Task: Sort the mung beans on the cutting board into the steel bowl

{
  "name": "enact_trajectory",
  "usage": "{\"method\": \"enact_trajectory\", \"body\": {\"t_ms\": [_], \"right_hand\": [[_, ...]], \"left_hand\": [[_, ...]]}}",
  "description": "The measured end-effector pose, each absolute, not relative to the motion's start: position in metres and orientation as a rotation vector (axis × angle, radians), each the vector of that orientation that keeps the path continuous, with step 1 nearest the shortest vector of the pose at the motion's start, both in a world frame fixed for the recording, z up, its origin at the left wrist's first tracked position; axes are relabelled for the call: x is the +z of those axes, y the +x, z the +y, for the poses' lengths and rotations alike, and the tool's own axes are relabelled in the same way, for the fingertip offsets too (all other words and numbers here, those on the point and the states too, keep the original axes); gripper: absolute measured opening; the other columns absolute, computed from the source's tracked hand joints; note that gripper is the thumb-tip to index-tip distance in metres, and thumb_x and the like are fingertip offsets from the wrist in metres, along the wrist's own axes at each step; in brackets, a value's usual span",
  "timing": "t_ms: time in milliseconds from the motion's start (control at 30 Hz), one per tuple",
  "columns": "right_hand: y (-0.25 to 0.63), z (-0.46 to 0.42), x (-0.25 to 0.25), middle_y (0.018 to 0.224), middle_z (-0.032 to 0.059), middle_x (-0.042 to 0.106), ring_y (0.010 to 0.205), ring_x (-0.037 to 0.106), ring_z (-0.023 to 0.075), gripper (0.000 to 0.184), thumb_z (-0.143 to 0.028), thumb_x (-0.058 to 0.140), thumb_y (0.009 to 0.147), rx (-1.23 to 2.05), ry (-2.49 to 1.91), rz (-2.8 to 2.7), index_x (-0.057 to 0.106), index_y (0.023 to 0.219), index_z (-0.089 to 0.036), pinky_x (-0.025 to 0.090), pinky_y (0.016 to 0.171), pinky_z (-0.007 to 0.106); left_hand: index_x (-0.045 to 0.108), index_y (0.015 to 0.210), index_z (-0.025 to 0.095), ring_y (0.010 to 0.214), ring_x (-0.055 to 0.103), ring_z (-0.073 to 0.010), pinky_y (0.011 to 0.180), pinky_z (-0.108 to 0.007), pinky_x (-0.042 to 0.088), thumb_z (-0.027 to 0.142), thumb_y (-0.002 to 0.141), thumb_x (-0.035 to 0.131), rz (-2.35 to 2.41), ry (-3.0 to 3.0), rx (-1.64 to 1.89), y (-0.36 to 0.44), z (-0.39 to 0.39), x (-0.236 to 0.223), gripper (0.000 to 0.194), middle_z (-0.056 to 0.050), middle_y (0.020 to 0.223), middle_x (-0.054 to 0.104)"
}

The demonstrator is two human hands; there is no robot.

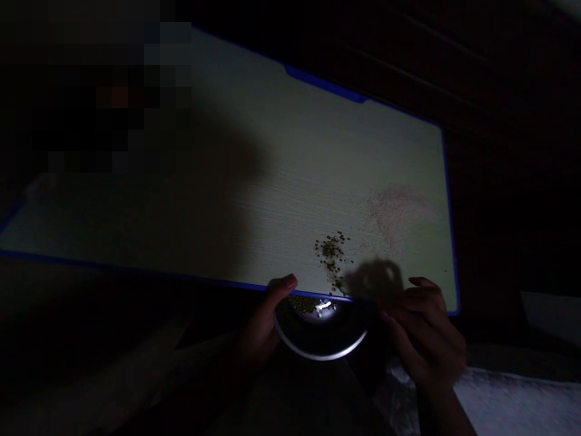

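A round metal bowl (324, 356) is under the near edge of a pale board (290, 145) with a blue rim. Small green beans (302, 304) lie inside the bowl, which the board partly covers. My left hand (265, 318) grips the bowl's left side, its thumb resting over the board's edge. At the near right of the board is my right hand (429, 333), its thumb and fingers drawn together in a pinch by the rim; whatever is between them is hidden. On the board, a small heap of loose beans (332, 251) lies just above the bowl.
Pinkish powder (394, 209) is spread over the board's right part. A dark wooden surface (508, 121) lies beyond the board. Pale cloth (521, 399) shows at the lower right. The scene is dim, with a large shadow over the board's left half.
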State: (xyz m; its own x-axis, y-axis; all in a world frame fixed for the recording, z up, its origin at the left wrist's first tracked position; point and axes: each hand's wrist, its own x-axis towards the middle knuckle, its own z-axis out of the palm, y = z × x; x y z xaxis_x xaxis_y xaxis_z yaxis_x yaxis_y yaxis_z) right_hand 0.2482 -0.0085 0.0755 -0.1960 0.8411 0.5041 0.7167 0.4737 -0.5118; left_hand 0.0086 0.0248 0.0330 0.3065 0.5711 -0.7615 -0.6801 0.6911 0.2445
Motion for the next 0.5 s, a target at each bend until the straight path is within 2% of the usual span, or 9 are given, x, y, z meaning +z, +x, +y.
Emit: {"method": "enact_trajectory", "body": {"t_ms": [167,400,500], "right_hand": [[0.241,-0.006,0.08,0.091,0.0034,0.069,0.084,0.062,0.0182,0.019,-0.005,0.071,0.087,0.253,-1.247,-1.994,0.075,0.101,-0.018,0.048,0.095,0.054],[0.236,-0.001,0.077,0.093,0.0044,0.069,0.086,0.062,0.0188,0.024,-0.002,0.073,0.084,0.225,-1.246,-1.982,0.074,0.103,-0.017,0.049,0.095,0.056],[0.236,0.0,0.077,0.093,0.0042,0.068,0.086,0.061,0.0182,0.022,-0.003,0.073,0.085,0.228,-1.24,-2.007,0.073,0.102,-0.017,0.048,0.096,0.055]], "left_hand": [[0.078,0.072,0.026,0.076,0.073,-0.0205,0.08,-0.031,0.056,0.036,0.08,0.078,0.92,-0.117,0.842,0.008,0.027,0.038,0.013,-0.001,0.074,0.077],[0.08,0.089,0.022,0.088,0.074,-0.0259,0.087,-0.036,0.055,0.036,0.083,0.074,0.893,-0.148,0.812,0.008,0.023,0.028,0.017,-0.005,0.084,0.08],[0.08,0.09,0.022,0.088,0.075,-0.026,0.088,-0.037,0.055,0.034,0.083,0.075,0.9,-0.161,0.814,0.008,0.021,0.025,0.015,-0.004,0.085,0.081]]}}
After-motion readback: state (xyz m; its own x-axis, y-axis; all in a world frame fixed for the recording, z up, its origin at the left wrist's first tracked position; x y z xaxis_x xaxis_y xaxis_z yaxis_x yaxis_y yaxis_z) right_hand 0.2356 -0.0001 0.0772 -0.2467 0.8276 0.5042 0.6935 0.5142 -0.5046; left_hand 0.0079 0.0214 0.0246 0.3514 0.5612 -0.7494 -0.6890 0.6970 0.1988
